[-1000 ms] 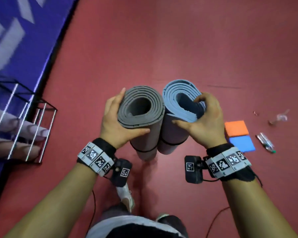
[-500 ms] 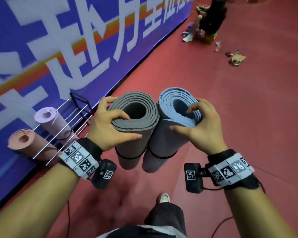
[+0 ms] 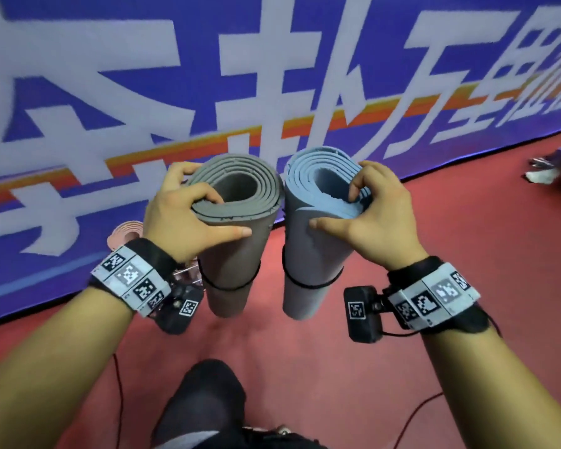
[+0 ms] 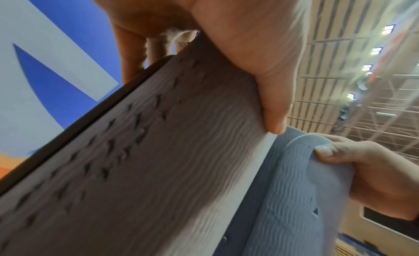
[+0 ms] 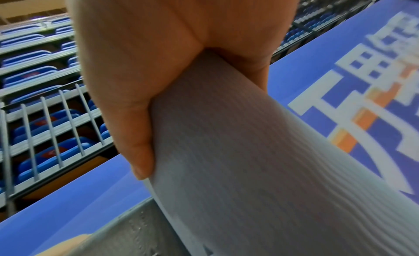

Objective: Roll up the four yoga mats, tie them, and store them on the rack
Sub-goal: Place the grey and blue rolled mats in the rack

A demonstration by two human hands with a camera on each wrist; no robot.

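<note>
Red gym floor, blue banner wall ahead. Rolled, strapped grey foam yoga mat clamped in left hand, light blue one in right hand, carried upright, side by side. Storing step, I'd say: next, lower each beside the pink rolled mat.

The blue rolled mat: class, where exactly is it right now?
In the head view the blue mat hangs upright in the right hand, right of the grey mat, before the banner.

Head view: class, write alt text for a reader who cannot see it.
Seen from above, the left hand grips a rolled grey mat and the right hand a rolled blue mat, side by side, each tied with a black band, over a red floor before a blue banner.
</note>
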